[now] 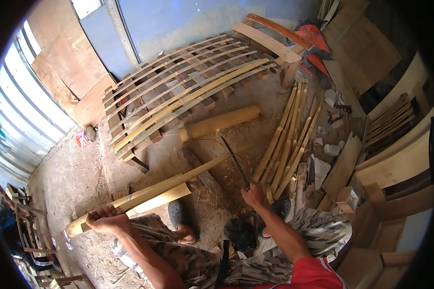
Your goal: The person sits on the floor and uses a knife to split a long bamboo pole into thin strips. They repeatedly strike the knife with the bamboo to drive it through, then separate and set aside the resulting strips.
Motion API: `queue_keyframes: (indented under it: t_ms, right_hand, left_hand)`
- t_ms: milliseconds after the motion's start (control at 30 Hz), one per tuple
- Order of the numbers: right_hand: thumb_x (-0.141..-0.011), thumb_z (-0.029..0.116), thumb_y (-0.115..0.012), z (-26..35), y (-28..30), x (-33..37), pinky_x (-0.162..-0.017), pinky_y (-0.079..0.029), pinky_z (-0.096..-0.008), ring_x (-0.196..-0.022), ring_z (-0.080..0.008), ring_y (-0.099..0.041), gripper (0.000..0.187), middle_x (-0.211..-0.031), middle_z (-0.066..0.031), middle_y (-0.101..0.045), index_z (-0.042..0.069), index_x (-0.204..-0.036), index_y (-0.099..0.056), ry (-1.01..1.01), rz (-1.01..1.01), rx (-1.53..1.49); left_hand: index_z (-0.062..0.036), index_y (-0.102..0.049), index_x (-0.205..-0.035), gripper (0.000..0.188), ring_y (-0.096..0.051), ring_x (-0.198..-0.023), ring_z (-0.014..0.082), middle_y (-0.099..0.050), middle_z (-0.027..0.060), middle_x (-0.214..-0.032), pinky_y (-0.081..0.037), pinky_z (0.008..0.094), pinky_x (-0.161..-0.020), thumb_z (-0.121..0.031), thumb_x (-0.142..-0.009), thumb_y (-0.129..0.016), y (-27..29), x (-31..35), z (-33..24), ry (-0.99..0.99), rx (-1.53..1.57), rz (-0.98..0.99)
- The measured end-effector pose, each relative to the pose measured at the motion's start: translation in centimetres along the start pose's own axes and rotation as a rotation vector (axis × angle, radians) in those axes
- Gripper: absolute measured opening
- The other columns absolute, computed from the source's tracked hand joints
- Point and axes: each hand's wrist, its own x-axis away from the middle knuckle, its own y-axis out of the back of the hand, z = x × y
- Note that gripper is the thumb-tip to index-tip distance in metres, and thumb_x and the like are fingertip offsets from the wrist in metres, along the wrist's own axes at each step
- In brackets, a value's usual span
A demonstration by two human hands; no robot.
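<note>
My left hand (108, 219) is closed round the near end of a long split bamboo piece (173, 179), which slants away to the right across the floor. In my right hand (254, 196) is a long, dark-bladed knife (235, 161), its blade pointing up and away beside the far part of that piece; whether the two touch, I cannot tell. A shorter, wider half of split bamboo (163, 197) lies just under the long one. Below the long piece's far part, a flat wooden board (210, 180) rests on the ground.
A slatted bamboo frame (188, 89) stands ahead, with a thick bamboo pole (222, 123) before it. Thin bamboo strips (287, 144) lie bundled to the right, near stone rubble (330, 149) and wooden furniture (395, 192). A black bag-like thing (241, 233) sits between my feet.
</note>
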Motion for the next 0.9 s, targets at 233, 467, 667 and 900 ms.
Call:
queue_keyframes:
  t_ms: [233,467,667,900]
  right_hand:
    - [-0.089,0.031,-0.064,3.1,0.7,1.0,-0.05,-0.041,-0.0465,-0.05,-0.0239,-0.05,0.037,-0.053,-0.0105,-0.043,0.002,-0.068,-0.053,-0.121,0.212,-0.208]
    - [-0.088,0.022,-0.061,5.1,0.5,1.8,-0.046,-0.041,-0.0416,-0.041,-0.02,-0.046,0.034,-0.051,-0.0057,-0.044,0.005,-0.062,-0.048,-0.353,0.315,-0.814]
    - [-0.088,0.019,-0.061,5.6,0.8,1.6,-0.047,-0.043,-0.0389,-0.042,-0.0173,-0.047,0.033,-0.052,-0.0046,-0.047,0.007,-0.061,-0.045,-0.37,0.333,-0.821]
    - [-0.088,0.018,-0.062,6.6,4.1,1.3,-0.048,-0.043,-0.0394,-0.044,-0.0169,-0.048,0.034,-0.055,-0.0041,-0.048,0.008,-0.061,-0.044,-0.449,0.346,-0.911]
  left_hand:
    - [-0.0185,-0.025,-0.064,0.031,-0.014,-0.043,0.0088,-0.016,-0.0042,-0.053,-0.015,0.0269,-0.038,-0.021,-0.09,-0.041,0.4,-1.1,-0.3,-0.032,0.001,0.048]
    - [-0.0171,-0.032,-0.067,0.034,-0.022,-0.046,0.0103,-0.026,-0.0025,-0.056,-0.023,0.0275,-0.041,-0.035,-0.093,-0.045,1.5,-1.9,0.2,0.046,0.006,0.124]
    - [-0.0015,-0.054,-0.111,0.079,-0.049,-0.076,0.0228,-0.051,0.0082,-0.085,-0.044,0.0384,-0.077,-0.075,-0.086,-0.039,1.3,0.8,2.6,0.059,0.328,0.383]
    - [0.0044,-0.051,-0.122,0.087,-0.052,-0.092,0.0252,-0.053,0.0098,-0.095,-0.043,0.0404,-0.09,-0.074,-0.084,-0.049,-0.4,5.5,4.8,0.26,0.478,0.599]
